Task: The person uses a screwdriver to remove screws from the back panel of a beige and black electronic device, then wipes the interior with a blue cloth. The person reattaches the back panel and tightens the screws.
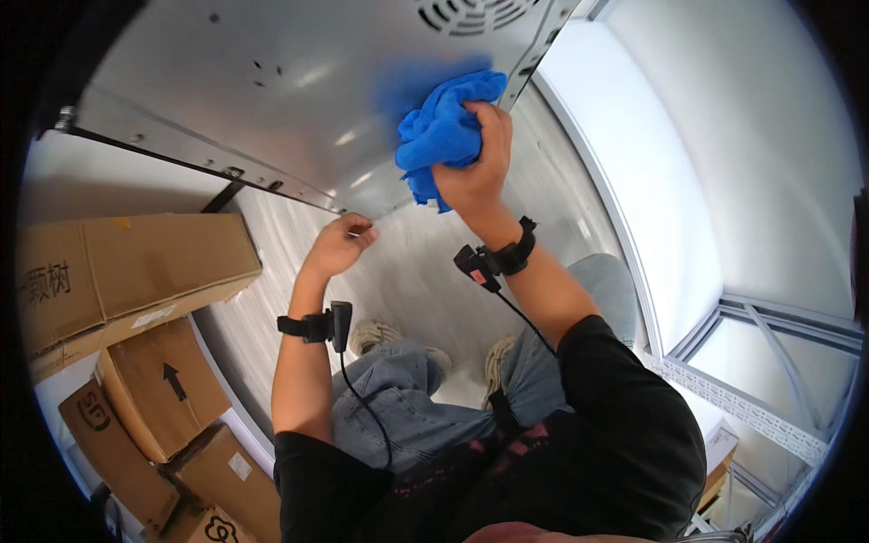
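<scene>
A bunched blue cloth (441, 136) is gripped in my right hand (478, 172), pressed up against a bare metal panel (299, 90). The panel reflects a blur of the cloth's blue. Its side edge, with slots in it, runs close by my right fingers. My left hand (342, 246) is at the panel's lower edge with its fingers curled in loosely, and no object shows in it. Whether those fingertips touch the edge, I cannot tell. Each wrist wears a black strap with a small cabled device.
Stacked cardboard boxes (167, 271) stand to my left, close to the panel. On the right are a white panel (634, 172) and a metal frame (747, 407). My shoes rest on the grey floor (412, 271) below. Round vent slots (475, 13) pierce the panel's top.
</scene>
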`<state>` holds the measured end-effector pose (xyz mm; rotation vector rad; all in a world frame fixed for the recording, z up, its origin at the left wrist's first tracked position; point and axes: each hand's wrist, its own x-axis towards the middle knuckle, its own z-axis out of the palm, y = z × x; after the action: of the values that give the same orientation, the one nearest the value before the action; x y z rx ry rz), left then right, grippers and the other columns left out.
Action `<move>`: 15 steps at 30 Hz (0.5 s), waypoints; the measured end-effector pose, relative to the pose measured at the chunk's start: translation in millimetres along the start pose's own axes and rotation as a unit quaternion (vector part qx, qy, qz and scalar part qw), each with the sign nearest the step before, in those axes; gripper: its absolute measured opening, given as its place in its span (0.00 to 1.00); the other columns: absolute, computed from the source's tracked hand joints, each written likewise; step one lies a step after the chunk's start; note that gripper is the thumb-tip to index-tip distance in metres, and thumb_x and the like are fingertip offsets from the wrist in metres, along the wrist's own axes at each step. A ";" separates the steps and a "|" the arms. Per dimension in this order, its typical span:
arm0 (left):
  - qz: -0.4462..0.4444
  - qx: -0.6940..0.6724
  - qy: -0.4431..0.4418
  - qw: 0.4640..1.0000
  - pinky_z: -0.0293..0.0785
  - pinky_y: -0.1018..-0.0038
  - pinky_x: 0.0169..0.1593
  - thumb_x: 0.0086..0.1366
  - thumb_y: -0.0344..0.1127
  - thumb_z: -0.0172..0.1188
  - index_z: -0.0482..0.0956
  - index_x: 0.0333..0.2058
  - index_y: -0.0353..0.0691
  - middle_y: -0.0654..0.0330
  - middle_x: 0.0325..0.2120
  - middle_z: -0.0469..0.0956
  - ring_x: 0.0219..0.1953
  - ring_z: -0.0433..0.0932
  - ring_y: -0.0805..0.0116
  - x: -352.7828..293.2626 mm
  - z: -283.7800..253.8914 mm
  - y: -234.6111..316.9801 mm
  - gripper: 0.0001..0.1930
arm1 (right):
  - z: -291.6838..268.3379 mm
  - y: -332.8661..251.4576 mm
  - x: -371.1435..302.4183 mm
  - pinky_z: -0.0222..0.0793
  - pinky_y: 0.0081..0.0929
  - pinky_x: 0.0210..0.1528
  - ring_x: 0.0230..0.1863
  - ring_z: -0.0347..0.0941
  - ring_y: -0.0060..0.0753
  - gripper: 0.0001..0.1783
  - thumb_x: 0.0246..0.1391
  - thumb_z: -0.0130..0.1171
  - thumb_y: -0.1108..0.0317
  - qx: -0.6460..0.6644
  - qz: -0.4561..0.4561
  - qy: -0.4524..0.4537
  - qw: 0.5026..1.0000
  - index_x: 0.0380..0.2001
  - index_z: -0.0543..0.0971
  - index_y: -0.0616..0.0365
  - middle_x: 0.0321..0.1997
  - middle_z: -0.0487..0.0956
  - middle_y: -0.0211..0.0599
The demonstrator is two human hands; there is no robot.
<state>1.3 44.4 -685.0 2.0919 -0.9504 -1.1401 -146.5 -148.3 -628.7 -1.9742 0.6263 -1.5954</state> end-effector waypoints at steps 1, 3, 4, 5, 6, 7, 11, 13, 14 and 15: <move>0.007 -0.029 0.002 1.000 0.72 0.73 0.42 0.61 0.36 0.62 0.75 0.46 0.34 0.58 0.36 0.78 0.37 0.75 0.70 -3.8 -0.4 22.1 0.16 | 0.0 -10.8 10.8 0.68 0.39 0.45 0.46 0.69 0.55 0.36 0.29 0.68 0.74 0.003 -0.011 0.011 1.000 0.49 0.71 0.54 0.46 0.69 0.49; 0.023 -0.093 0.003 0.995 0.72 0.73 0.46 0.60 0.30 0.62 0.70 0.52 0.36 0.58 0.43 0.76 0.42 0.75 0.69 -6.6 -5.4 58.5 0.21 | 0.5 -33.4 21.0 0.69 0.39 0.44 0.45 0.70 0.54 0.36 0.27 0.67 0.75 0.030 -0.014 -0.010 0.999 0.49 0.72 0.54 0.47 0.69 0.48; 0.071 -0.097 0.028 0.992 0.72 0.72 0.45 0.60 0.30 0.62 0.71 0.51 0.36 0.58 0.41 0.77 0.42 0.75 0.68 -6.0 -6.6 68.9 0.20 | -0.1 -42.8 21.8 0.69 0.38 0.44 0.45 0.70 0.53 0.36 0.27 0.67 0.75 0.040 -0.013 -0.020 0.999 0.49 0.72 0.53 0.47 0.70 0.47; 0.120 -0.100 0.051 0.986 0.72 0.72 0.45 0.59 0.30 0.62 0.71 0.50 0.36 0.57 0.40 0.78 0.41 0.76 0.68 -6.1 -8.2 79.5 0.20 | -0.1 -51.9 23.4 0.69 0.38 0.44 0.45 0.70 0.52 0.36 0.27 0.66 0.75 0.057 -0.010 -0.055 0.997 0.49 0.72 0.53 0.47 0.70 0.46; 0.165 -0.103 0.078 0.978 0.73 0.71 0.44 0.59 0.30 0.62 0.72 0.49 0.36 0.57 0.39 0.79 0.41 0.77 0.67 -9.7 -12.1 88.1 0.19 | 1.8 -62.1 24.1 0.69 0.38 0.43 0.44 0.70 0.51 0.36 0.26 0.65 0.76 0.079 -0.005 -0.093 0.993 0.49 0.73 0.52 0.48 0.70 0.46; 0.204 -0.085 0.084 0.972 0.73 0.70 0.45 0.57 0.28 0.62 0.71 0.50 0.36 0.57 0.40 0.78 0.42 0.76 0.66 -13.3 -15.0 93.5 0.21 | 1.0 -70.1 23.8 0.70 0.38 0.43 0.44 0.71 0.50 0.36 0.26 0.65 0.76 0.098 0.000 -0.129 0.987 0.49 0.73 0.52 0.48 0.70 0.45; 0.302 -0.010 0.072 0.951 0.72 0.67 0.50 0.49 0.23 0.66 0.65 0.56 0.36 0.55 0.48 0.73 0.48 0.73 0.64 -26.0 -17.8 122.2 0.34 | -22.0 -79.5 29.3 0.70 0.37 0.46 0.47 0.70 0.50 0.36 0.30 0.62 0.78 0.166 0.046 -0.159 0.972 0.51 0.72 0.51 0.50 0.70 0.45; 0.216 -0.059 0.026 0.974 0.72 0.66 0.51 0.47 0.25 0.69 0.63 0.58 0.37 0.54 0.48 0.73 0.50 0.72 0.63 -32.4 -12.0 139.8 0.38 | -43.4 -72.0 29.6 0.69 0.36 0.49 0.49 0.70 0.49 0.38 0.29 0.63 0.78 0.180 0.067 -0.132 0.972 0.53 0.70 0.53 0.51 0.70 0.46; 0.172 -0.080 0.001 0.982 0.71 0.66 0.51 0.46 0.25 0.70 0.62 0.59 0.38 0.53 0.48 0.72 0.51 0.72 0.62 -34.0 -9.6 151.8 0.40 | -54.7 -65.7 29.3 0.69 0.35 0.50 0.50 0.70 0.48 0.39 0.29 0.63 0.78 0.187 0.078 -0.116 0.972 0.53 0.70 0.53 0.52 0.70 0.46; 0.252 -0.054 0.014 0.966 0.68 0.66 0.56 0.43 0.27 0.74 0.57 0.62 0.38 0.52 0.51 0.70 0.54 0.70 0.61 -34.7 -5.1 165.7 0.48 | -64.0 -52.9 22.5 0.67 0.34 0.53 0.54 0.69 0.44 0.41 0.31 0.66 0.77 0.210 0.101 -0.120 0.965 0.56 0.67 0.56 0.55 0.70 0.44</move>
<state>-59.5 -24.2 -542.6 1.6387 -1.2808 -0.8700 -203.1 -129.6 -566.7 -1.6905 0.3445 -1.2217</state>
